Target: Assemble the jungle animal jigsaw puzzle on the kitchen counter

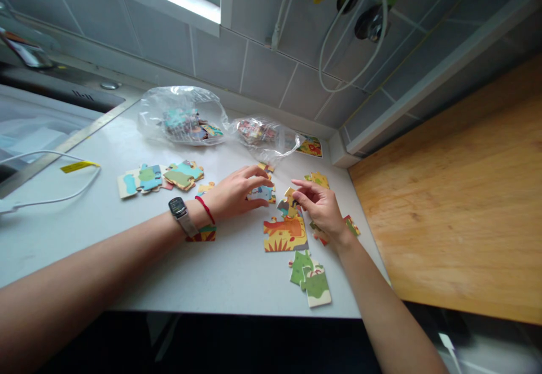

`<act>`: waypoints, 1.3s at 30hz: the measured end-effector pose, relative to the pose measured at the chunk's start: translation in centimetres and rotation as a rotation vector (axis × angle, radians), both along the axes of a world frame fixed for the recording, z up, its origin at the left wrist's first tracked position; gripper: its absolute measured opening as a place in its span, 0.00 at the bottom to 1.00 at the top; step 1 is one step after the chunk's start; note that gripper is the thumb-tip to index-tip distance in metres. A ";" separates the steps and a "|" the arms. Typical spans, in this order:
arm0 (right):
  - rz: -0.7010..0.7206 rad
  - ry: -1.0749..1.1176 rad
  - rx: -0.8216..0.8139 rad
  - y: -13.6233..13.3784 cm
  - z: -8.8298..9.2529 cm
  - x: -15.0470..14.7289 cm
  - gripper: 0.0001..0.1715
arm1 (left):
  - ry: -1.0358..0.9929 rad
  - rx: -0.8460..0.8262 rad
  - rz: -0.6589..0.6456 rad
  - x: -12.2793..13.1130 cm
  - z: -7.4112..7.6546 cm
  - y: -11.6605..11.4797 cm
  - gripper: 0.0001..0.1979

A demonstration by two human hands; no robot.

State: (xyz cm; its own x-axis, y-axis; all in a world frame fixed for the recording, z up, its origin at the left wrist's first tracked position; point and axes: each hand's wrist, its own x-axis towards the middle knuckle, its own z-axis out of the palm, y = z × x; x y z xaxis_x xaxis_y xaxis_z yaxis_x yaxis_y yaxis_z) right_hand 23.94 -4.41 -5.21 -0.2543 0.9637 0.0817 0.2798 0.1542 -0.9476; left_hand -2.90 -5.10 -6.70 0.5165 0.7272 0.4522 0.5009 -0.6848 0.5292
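Note:
My right hand (319, 205) pinches a yellow jigsaw piece (289, 194) by its edge, just above a joined yellow-and-orange lion section (285, 234). Fingers apart, my left hand (245, 189) hovers over or rests on a pale blue jigsaw piece (261, 192); whether it touches is hard to see. Under my left wrist, a red-and-green piece (207, 233) is partly covered. Green pieces (311, 278) overlap near the front edge. More yellow pieces (317, 180) lie beyond my right hand, and others sit partly hidden beside its wrist.
Blue-green pieces (184, 174) lie in piles on the left of the white counter (169, 272). Clear plastic bags (182, 115) with more pieces stand against the tiled wall. A white cable (55, 198) and a sink are at left; a wooden panel (461, 205) borders the right.

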 end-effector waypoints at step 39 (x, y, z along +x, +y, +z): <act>-0.109 -0.190 0.098 2.6 -1.5 3.0 0.20 | 0.470 -0.088 -0.382 1.6 1.7 -2.9 0.36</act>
State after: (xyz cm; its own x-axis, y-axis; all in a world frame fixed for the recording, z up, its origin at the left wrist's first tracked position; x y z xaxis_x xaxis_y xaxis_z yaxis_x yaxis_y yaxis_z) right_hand 26.95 -1.79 -6.75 -0.1689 0.9761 0.1368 0.4713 0.2019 -0.8585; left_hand -1.32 -8.05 -5.04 0.8776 0.4758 0.0593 0.4224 -0.8257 0.3740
